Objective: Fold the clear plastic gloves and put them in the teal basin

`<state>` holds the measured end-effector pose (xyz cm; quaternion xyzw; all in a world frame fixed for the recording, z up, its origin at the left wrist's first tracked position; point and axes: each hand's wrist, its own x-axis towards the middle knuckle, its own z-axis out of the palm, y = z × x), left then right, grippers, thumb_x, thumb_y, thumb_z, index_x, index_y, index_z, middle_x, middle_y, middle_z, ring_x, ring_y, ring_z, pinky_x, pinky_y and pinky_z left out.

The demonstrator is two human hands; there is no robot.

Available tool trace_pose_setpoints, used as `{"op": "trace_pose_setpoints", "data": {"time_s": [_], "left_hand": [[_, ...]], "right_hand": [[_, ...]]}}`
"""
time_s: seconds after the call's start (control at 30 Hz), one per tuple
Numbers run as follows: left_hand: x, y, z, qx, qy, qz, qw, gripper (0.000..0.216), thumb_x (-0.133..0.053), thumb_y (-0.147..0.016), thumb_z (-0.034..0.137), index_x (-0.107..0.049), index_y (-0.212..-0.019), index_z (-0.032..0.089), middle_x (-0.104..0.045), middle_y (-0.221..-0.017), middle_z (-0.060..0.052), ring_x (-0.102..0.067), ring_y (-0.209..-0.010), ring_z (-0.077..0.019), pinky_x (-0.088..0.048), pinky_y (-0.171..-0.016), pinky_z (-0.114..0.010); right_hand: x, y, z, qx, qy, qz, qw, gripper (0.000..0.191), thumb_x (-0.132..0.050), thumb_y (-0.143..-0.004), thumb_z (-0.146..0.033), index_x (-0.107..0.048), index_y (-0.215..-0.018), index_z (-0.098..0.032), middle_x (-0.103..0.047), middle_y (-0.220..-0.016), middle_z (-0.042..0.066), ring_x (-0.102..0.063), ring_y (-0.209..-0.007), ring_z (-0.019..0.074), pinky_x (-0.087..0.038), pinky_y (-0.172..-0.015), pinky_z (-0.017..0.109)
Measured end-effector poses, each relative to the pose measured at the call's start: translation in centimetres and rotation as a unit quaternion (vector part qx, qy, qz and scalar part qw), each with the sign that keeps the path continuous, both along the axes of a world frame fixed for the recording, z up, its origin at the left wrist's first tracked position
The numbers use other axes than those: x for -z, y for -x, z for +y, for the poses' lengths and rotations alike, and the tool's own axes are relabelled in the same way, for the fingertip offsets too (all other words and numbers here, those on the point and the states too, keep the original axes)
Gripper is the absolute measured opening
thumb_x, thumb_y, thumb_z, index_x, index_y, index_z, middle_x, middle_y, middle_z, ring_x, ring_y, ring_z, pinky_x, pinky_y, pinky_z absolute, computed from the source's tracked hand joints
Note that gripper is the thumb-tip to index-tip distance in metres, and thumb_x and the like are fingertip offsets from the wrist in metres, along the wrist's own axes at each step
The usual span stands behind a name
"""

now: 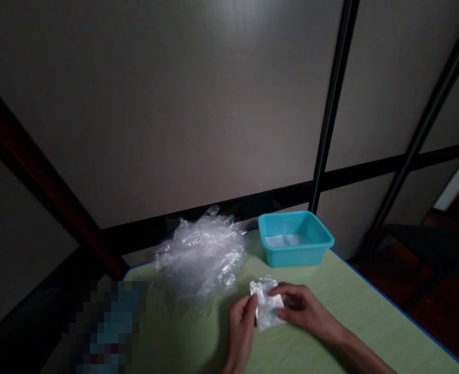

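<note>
Between my hands is a folded plastic glove (267, 306), a small crinkled rectangle of thin, clear film. My left hand (241, 327) pinches its left edge, thumb on top and the other fingers mostly hidden beneath. At the right side, my right hand (305, 311) has its fingertips and thumb closed on the film. Beyond my left hand lies a loose heap of clear disposable plastic gloves (204, 254), with finger-shaped tips sticking up. A turquoise plastic basin (296, 255) stands behind my right hand, with flat, whitish film pieces (282, 240) on its bottom.
The pale green table (369, 311) has a blue edge and stands against large sliding panels (213, 114) with dark frames. To the right is a dark piece of furniture (435, 244) above a reddish floor. A pixelated patch covers the lower left.
</note>
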<state>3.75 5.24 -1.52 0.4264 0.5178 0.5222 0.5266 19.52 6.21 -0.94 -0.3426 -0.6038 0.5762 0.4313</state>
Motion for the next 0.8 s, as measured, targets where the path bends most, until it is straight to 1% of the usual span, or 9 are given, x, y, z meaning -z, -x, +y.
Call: {"op": "trace_pose_setpoints", "data": {"time_s": [0.13,0.2,0.27,0.33,0.43,0.53,0.63,0.73,0.8], "left_hand": [[-0.2,-0.2,0.1,0.013,0.011,-0.011,1.0,0.055,-0.062,-0.05,0.067,-0.053,-0.055,0.013,-0.046,-0.048,0.002,-0.042,-0.048,-0.0109,-0.032,-0.044,-0.019],[-0.3,-0.2,0.1,0.014,0.017,-0.017,1.0,0.056,-0.063,-0.048,0.067,-0.052,-0.054,0.013,-0.047,-0.049,0.002,-0.042,-0.048,-0.0109,-0.032,-0.043,-0.019],[-0.3,-0.2,0.1,0.011,0.016,-0.022,1.0,0.056,-0.064,-0.047,0.067,-0.052,-0.055,0.013,-0.048,-0.048,0.002,-0.042,-0.047,-0.0103,-0.031,-0.042,-0.018],[-0.3,-0.2,-0.1,0.021,0.014,-0.029,0.999,0.056,-0.064,-0.049,0.067,-0.054,-0.058,0.013,-0.049,-0.048,0.002,-0.043,-0.044,-0.0101,-0.032,-0.04,-0.018],[0.0,-0.1,-0.4,0.042,0.011,-0.039,0.998,0.054,-0.06,-0.057,0.065,-0.056,-0.067,0.013,-0.05,-0.047,0.003,-0.047,-0.039,-0.0109,-0.034,-0.039,-0.019],[0.4,0.1,-0.6,0.064,-0.007,-0.032,0.997,0.047,-0.061,-0.063,0.06,-0.054,-0.065,0.013,-0.049,-0.045,0.003,-0.051,-0.038,-0.0112,-0.033,-0.039,-0.019],[0.8,0.4,-0.6,0.096,-0.013,-0.033,0.995,0.044,-0.063,-0.063,0.056,-0.052,-0.063,0.013,-0.05,-0.046,0.003,-0.053,-0.038,-0.0116,-0.032,-0.039,-0.018],[0.8,0.8,-0.4,0.094,0.028,-0.072,0.993,0.044,-0.063,-0.061,0.057,-0.051,-0.063,0.015,-0.052,-0.047,0.003,-0.054,-0.037,-0.0137,-0.033,-0.037,-0.02],[0.4,1.2,-0.3,0.092,0.093,-0.119,0.984,0.043,-0.058,-0.065,0.057,-0.051,-0.063,0.015,-0.057,-0.053,0.0,-0.056,-0.039,-0.0144,-0.035,-0.039,-0.021]], "right_hand": [[0.6,0.1,0.2,0.036,0.007,-0.017,0.999,0.031,-0.069,-0.065,-0.026,-0.062,-0.094,-0.018,-0.058,-0.09,0.004,-0.053,-0.07,0.0134,-0.043,-0.06,0.024],[0.7,0.0,0.2,0.045,0.01,-0.019,0.999,0.033,-0.069,-0.064,-0.025,-0.062,-0.095,-0.018,-0.058,-0.093,0.004,-0.053,-0.07,0.0131,-0.043,-0.061,0.025],[0.7,-0.1,0.2,0.048,0.016,-0.018,0.999,0.033,-0.069,-0.064,-0.024,-0.062,-0.096,-0.018,-0.058,-0.09,0.003,-0.052,-0.068,0.0123,-0.042,-0.06,0.024],[0.6,-0.2,0.2,0.041,0.027,-0.013,0.999,0.034,-0.069,-0.064,-0.023,-0.061,-0.097,-0.017,-0.058,-0.081,0.002,-0.051,-0.064,0.0115,-0.04,-0.057,0.023],[0.3,-0.2,0.2,0.033,0.039,0.0,0.999,0.035,-0.068,-0.065,-0.024,-0.059,-0.098,-0.016,-0.057,-0.07,-0.001,-0.05,-0.059,0.0109,-0.038,-0.054,0.023],[-0.1,-0.4,0.3,0.04,0.04,0.0,0.998,0.036,-0.068,-0.064,-0.023,-0.059,-0.098,-0.015,-0.056,-0.067,-0.002,-0.049,-0.057,0.0098,-0.037,-0.053,0.021],[-0.1,-0.5,0.3,0.045,0.032,-0.004,0.998,0.034,-0.068,-0.065,-0.022,-0.06,-0.097,-0.016,-0.056,-0.068,-0.002,-0.049,-0.057,0.0098,-0.037,-0.052,0.02],[0.0,-0.7,0.3,0.069,0.003,0.01,0.998,0.031,-0.067,-0.068,-0.023,-0.06,-0.097,-0.018,-0.058,-0.079,0.001,-0.052,-0.065,0.0126,-0.04,-0.057,0.022],[-0.2,-0.7,0.1,0.109,-0.032,0.024,0.993,0.036,-0.066,-0.07,-0.024,-0.056,-0.105,-0.021,-0.058,-0.087,0.003,-0.054,-0.074,0.0148,-0.042,-0.065,0.025]]}}
